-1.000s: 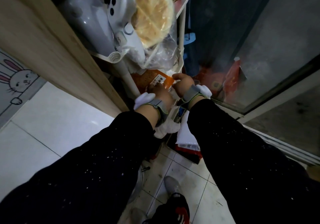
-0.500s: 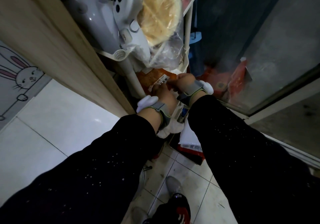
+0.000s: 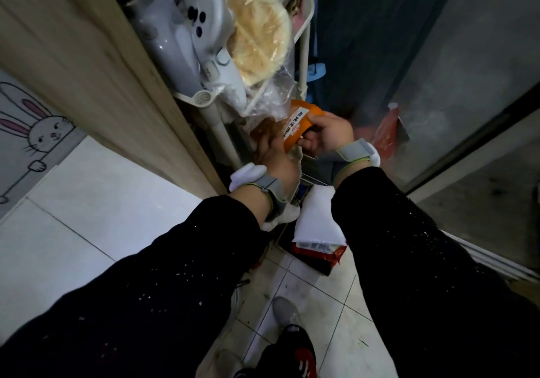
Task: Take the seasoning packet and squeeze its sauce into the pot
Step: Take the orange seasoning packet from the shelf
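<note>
An orange seasoning packet [image 3: 298, 125] with a white label is lifted out of the lower tier of a white rack [image 3: 304, 56]. My right hand [image 3: 330, 136] grips its right edge, thumb on top. My left hand [image 3: 274, 158] reaches just below and left of the packet, fingers curled into a brownish bag there; I cannot tell whether it touches the packet. No pot is in view.
A white appliance [image 3: 187, 36] and bagged flatbreads [image 3: 257, 41] fill the upper rack tier. A wooden panel [image 3: 87, 65] stands to the left, a dark glass door [image 3: 438, 71] to the right. A red and white bag [image 3: 318, 237] lies on the tiled floor beside my shoes.
My right hand has pulled the orange packet up and out of the rack tier, so its label now faces me. The left hand stays low in the same place.
</note>
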`<state>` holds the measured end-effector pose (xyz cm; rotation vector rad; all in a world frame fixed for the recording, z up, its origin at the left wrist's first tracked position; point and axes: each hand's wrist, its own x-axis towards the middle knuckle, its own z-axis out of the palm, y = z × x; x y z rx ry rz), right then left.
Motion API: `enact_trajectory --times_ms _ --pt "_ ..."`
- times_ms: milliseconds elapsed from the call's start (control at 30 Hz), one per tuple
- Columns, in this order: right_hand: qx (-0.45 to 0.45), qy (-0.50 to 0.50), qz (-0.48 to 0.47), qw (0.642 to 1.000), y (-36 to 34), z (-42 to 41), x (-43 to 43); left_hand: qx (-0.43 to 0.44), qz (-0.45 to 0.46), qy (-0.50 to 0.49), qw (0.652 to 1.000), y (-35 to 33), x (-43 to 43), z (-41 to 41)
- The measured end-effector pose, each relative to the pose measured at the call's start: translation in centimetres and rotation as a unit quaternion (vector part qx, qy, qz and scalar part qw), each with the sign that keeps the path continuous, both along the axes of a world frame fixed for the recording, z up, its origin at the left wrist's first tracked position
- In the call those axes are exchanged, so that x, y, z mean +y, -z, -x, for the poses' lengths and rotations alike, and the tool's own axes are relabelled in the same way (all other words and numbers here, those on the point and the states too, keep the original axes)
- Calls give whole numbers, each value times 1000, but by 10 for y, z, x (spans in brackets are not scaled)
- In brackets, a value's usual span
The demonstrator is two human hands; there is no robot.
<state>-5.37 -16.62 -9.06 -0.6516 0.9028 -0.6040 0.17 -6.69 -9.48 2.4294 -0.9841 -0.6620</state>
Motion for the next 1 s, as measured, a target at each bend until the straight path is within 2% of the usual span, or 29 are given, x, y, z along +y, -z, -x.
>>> enact_trajectory --times_ms 167,267,300,367,433,500,533,567,733,833,1000 --pt "36 30 -24 999 -27 24 10 -9 40 33 999 -18 10 9" --pt "94 48 23 994 -47 37 24 -30 99 88 991 -28 22 14" --pt "126 36 61 989 -51 41 28 -24 122 104 987 -34 26 17" --pt "132 40 115 984 -55 50 33 11 156 111 981 -43 34 21" --pt "116 34 161 979 -58 58 34 54 175 96 978 -55 45 25" --pt "83 62 116 988 -67 63 43 85 182 80 976 -66 58 26" --pt "109 80 167 977 -70 63 51 95 185 73 975 -72 65 26" --pt "124 99 175 972 -70 63 52 107 188 63 974 -74 67 27" --pt "117 58 230 964 -96 62 80 229 252 -12 940 -99 101 18" --pt "91 11 289 953 -116 57 101 238 283 -27 929 -120 122 9" --pt "2 -12 307 952 -151 31 143 248 318 -65 913 -164 163 -6"
